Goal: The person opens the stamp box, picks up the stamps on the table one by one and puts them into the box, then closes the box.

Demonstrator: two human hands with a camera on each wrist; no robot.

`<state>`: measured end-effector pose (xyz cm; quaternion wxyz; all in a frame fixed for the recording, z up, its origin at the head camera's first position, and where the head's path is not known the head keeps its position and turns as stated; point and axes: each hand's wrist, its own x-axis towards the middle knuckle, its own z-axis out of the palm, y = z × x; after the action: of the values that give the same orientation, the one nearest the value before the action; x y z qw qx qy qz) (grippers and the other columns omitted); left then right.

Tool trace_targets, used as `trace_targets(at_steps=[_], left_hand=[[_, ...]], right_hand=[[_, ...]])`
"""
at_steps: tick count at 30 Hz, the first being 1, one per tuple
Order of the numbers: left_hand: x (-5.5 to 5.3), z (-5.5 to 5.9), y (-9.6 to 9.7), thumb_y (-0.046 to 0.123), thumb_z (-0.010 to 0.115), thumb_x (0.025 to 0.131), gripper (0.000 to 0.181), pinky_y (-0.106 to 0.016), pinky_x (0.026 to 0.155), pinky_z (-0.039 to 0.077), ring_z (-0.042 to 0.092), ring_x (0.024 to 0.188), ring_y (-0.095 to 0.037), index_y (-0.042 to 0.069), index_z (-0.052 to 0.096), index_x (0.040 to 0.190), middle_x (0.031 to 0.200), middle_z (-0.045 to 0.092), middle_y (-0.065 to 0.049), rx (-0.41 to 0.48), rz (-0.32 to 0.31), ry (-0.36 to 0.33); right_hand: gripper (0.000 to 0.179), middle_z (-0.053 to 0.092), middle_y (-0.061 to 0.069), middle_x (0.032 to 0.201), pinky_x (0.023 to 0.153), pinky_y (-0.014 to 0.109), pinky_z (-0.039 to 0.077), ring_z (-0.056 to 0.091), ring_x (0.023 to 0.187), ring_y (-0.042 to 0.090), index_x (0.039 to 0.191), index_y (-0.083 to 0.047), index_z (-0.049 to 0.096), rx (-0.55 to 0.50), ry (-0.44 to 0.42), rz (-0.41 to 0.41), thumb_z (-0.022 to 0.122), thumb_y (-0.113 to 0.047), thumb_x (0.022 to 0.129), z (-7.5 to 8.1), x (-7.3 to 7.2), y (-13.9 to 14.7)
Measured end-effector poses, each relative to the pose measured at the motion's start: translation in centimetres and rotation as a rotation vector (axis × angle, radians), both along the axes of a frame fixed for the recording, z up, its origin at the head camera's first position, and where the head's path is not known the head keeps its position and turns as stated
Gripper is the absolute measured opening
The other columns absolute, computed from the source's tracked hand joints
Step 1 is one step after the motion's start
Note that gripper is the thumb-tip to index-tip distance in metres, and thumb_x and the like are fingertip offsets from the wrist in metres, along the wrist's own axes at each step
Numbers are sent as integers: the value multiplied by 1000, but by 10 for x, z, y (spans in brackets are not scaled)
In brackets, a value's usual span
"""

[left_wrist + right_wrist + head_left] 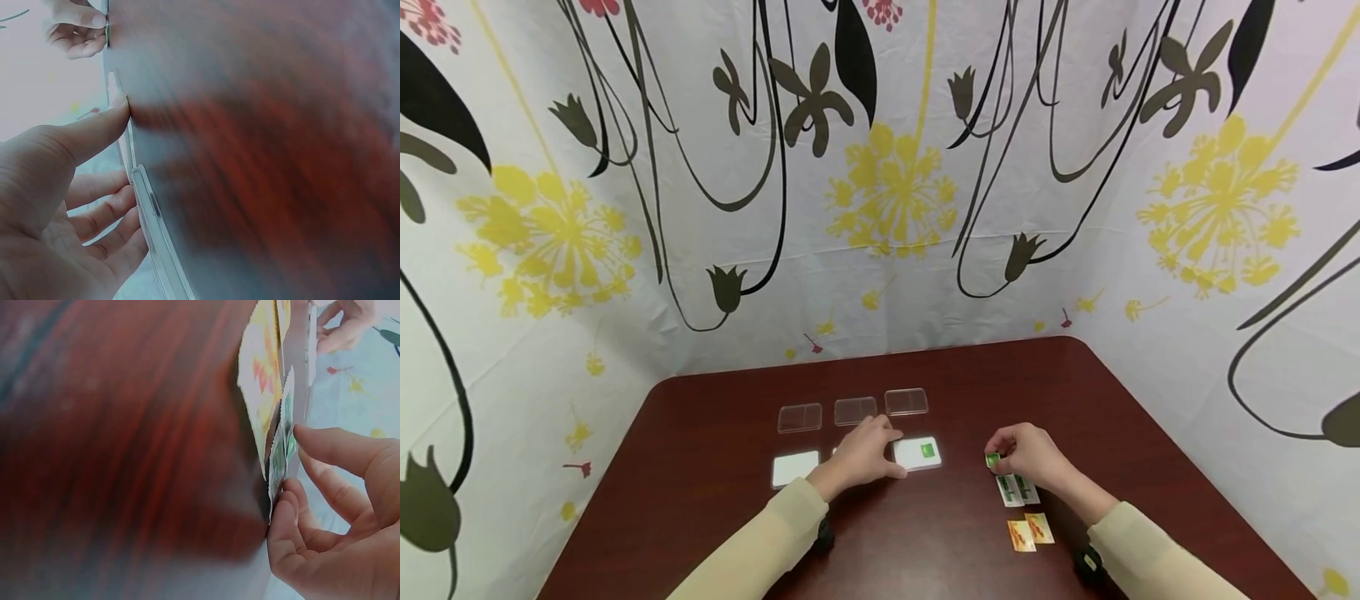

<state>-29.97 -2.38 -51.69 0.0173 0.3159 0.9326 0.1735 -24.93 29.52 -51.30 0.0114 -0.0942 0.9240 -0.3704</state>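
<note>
My left hand (867, 450) is over the middle of a row of flat white cases, largely hiding the middle one. Its fingers are spread, with thumb and fingertips at the left edge of the right-hand white case (910, 454). A small green piece (928, 450) lies on that case. In the left wrist view the fingers touch the side of a case (164, 244). My right hand (1030, 454) pinches a small green packet (992, 460) between thumb and fingers. Just below that hand lie two green-and-white packets (1010, 492) with jagged edges.
Three transparent lids (800, 418) lie in a row behind the cases. The left white case (795, 468) sits beside my left wrist. Two orange-and-yellow packets (1021, 536) are nearer me on the right. A patterned cloth (887, 308) hangs around the dark red table (970, 375).
</note>
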Motion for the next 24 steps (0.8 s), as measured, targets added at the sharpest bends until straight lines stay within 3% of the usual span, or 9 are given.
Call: trace_targets(at_steps=[6,16,24], left_hand=[[1,-4,-3,47,86,77,68,-33,83,49,52,104,-15,11,68,132,113,57,3,47,12,-14],[6,-1,0,42,88,77,64,-36,85,49,52,107,-20,10,70,129,114,59,-1,79,64,-55],[5,-1,1,38,90,75,59,-36,81,50,53,103,-20,11,73,124,109,59,-1,109,84,-68]], right_hand=[[20,65,1,81,59,33,50,58,70,17,89,-13,75,9,2,2,86,-3,76,-1,-1,-4],[22,66,2,79,58,34,50,57,68,17,87,-12,74,16,20,-13,84,3,75,-1,1,-7],[24,63,3,86,60,32,49,56,73,15,90,-14,76,67,58,-27,87,1,74,1,3,-7]])
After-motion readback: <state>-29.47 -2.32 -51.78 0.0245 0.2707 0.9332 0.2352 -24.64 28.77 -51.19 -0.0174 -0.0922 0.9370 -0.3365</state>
